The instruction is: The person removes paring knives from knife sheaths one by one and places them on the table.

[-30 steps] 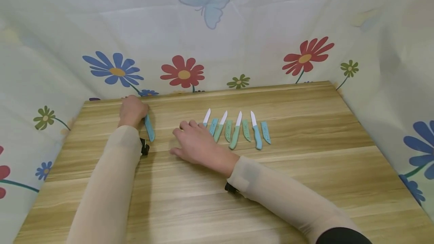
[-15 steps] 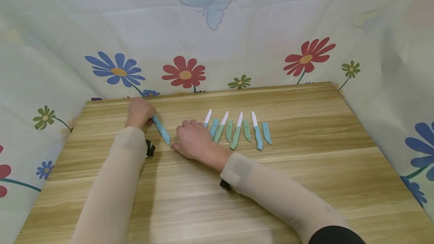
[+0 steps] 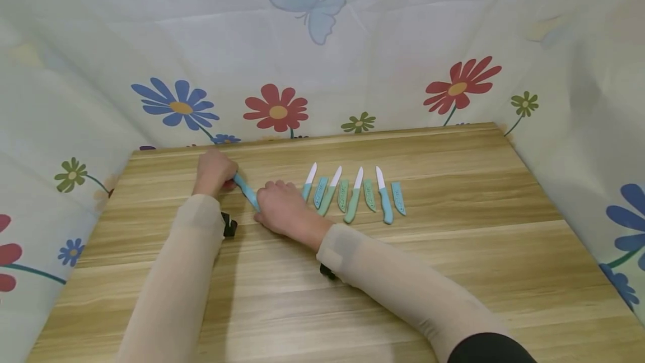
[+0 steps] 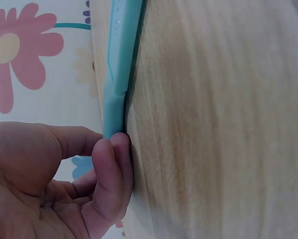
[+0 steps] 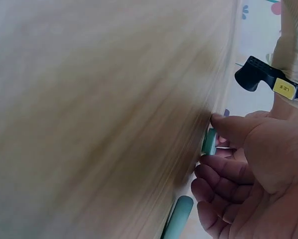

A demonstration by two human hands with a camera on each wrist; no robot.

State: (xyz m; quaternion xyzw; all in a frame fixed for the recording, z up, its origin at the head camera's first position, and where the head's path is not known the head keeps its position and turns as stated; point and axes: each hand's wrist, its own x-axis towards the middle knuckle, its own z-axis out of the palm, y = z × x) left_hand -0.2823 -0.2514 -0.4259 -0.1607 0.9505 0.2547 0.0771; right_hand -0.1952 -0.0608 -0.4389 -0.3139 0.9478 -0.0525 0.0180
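Observation:
A sheathed blue paring knife (image 3: 246,189) lies slanted low over the wooden table. My left hand (image 3: 215,171) pinches its handle end between thumb and fingers, with the sheath pointing to the right. My right hand (image 3: 286,206) is at the sheath's tip. In the right wrist view that tip (image 5: 209,142) shows between the thumb and the loosely curled fingers. Beside the right hand is a row of knives with white blades: a blue one (image 3: 307,188), a green one (image 3: 328,198), another green one (image 3: 353,206) and a blue one (image 3: 385,206).
Between the knives lie loose sheaths: a blue one (image 3: 320,192), a green one (image 3: 343,195), a second green one (image 3: 369,195), and a blue one (image 3: 398,199) at the right end. A flowered curtain (image 3: 216,43) closes off the table (image 3: 453,273) behind and at both sides.
The left hand has moved right and swung the sheathed knife so its tip meets the right hand. The right hand has shifted slightly, its fingers drawing in from a wider spread.

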